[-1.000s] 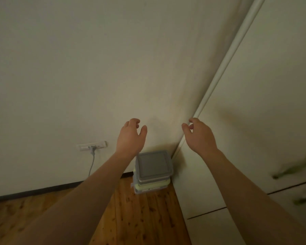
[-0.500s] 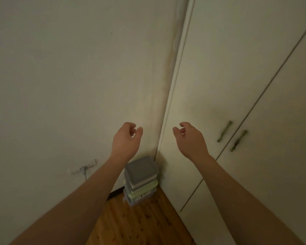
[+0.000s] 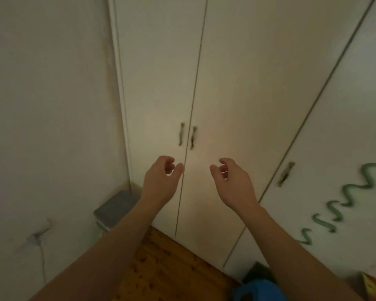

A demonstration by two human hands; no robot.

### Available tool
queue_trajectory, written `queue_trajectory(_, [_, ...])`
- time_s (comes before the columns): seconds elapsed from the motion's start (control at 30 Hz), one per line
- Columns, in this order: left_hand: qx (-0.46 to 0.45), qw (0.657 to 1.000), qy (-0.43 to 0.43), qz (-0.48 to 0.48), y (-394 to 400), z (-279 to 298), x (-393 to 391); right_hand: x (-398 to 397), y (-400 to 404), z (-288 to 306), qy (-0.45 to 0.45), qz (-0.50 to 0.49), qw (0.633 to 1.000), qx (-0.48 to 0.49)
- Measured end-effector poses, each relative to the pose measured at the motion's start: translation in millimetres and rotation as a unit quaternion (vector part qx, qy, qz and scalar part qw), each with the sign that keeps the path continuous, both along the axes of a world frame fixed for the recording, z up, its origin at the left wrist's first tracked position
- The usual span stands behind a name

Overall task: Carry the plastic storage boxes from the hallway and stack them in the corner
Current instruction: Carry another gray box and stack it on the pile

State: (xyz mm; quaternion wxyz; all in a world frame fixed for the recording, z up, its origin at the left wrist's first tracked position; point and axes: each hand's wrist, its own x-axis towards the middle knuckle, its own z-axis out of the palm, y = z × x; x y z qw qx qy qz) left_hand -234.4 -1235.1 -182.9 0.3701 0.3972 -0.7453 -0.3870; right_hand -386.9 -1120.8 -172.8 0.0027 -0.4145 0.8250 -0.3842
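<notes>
A stack of plastic storage boxes [image 3: 115, 208] with a grey lid on top stands on the floor in the corner, at the lower left, partly hidden behind my left forearm. My left hand [image 3: 161, 181] is raised in front of the wardrobe, fingers loosely curled, holding nothing. My right hand [image 3: 232, 181] hovers beside it at the same height, also loosely curled and holding nothing. Both hands are well above the stack and to its right.
White wardrobe doors [image 3: 237, 94] with dark handles [image 3: 187, 135] fill the view ahead and right. A wall socket with a cable [image 3: 38, 235] is on the left wall. Wooden floor [image 3: 167, 263] lies below. A blue object [image 3: 256, 290] sits at the bottom right.
The view has swung to the right, from the plain wall and corner toward the wardrobe doors. The stack has slid to the lower left. Both hands stay raised and hold nothing.
</notes>
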Motion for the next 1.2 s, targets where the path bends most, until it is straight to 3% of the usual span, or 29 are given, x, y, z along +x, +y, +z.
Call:
queue_trajectory(0.2, [-0.004,0.996,0.017,-0.089,96,9,-55,-25,123,7,0.015,-0.105,0.994,-0.011])
queue_trajectory(0.37, [0.000,0.979,0.032,-0.203,237,23,-99,-36,290,15,0.009,-0.198,0.980,-0.028])
queue_trajectory(0.43, [0.013,0.975,0.041,-0.220,259,22,-102,-34,316,15,0.005,-0.204,0.979,-0.026])
queue_trajectory(0.73, [0.019,0.936,0.054,-0.349,491,22,-120,0,560,26,0.019,-0.309,0.951,-0.011])
queue_trajectory(0.9, [0.024,0.895,0.046,-0.443,621,20,-133,26,694,24,0.025,-0.401,0.916,-0.012])
queue_trajectory(1.2, [0.014,0.807,0.029,-0.589,791,14,-158,60,859,9,0.002,-0.561,0.828,-0.013])
